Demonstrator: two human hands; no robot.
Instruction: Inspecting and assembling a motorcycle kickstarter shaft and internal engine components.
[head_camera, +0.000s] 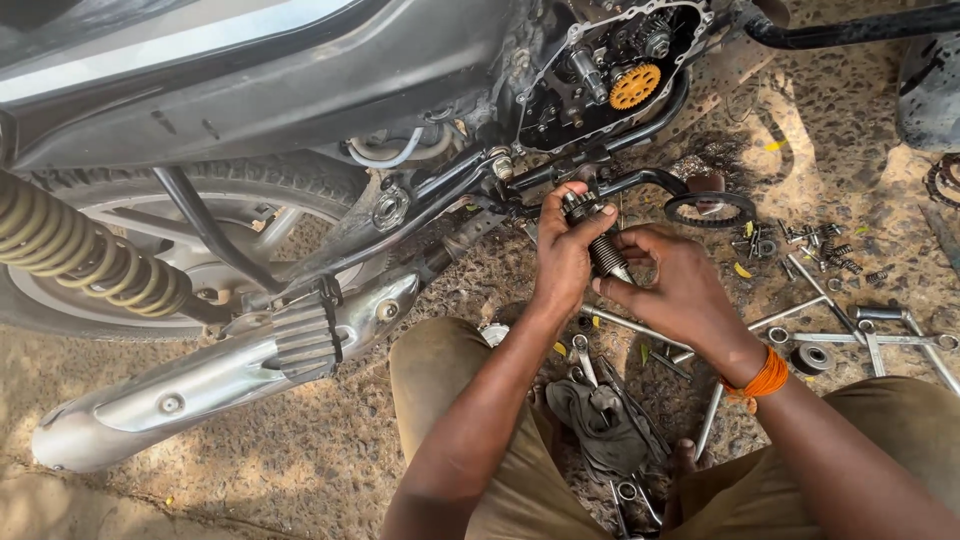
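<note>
Knees first: my legs in olive trousers (480, 440) frame a grey rag (605, 425) and a few spanners (640, 325) lying on the gritty ground (330, 440). Above them I hold a geared shaft (603, 245), dark steel with a toothed wheel at its top and a ribbed section below. It looks solid and heavy for its bulk, stiff, probably oily and so slippery; the ribbed middle gives the surest grip, away from the teeth. My left hand (562, 262) is closed around the upper end, thumb over the gear. My right hand (672, 285), an orange thread at the wrist, is curled about the lower end, fingers pinching it from the side. To the right, bolts and small gears (820, 245) lie scattered beside a dark ring (711, 209). Beyond stands the motorcycle, chrome exhaust (230, 370) low, engine case open on an orange gear (635, 86).
</note>
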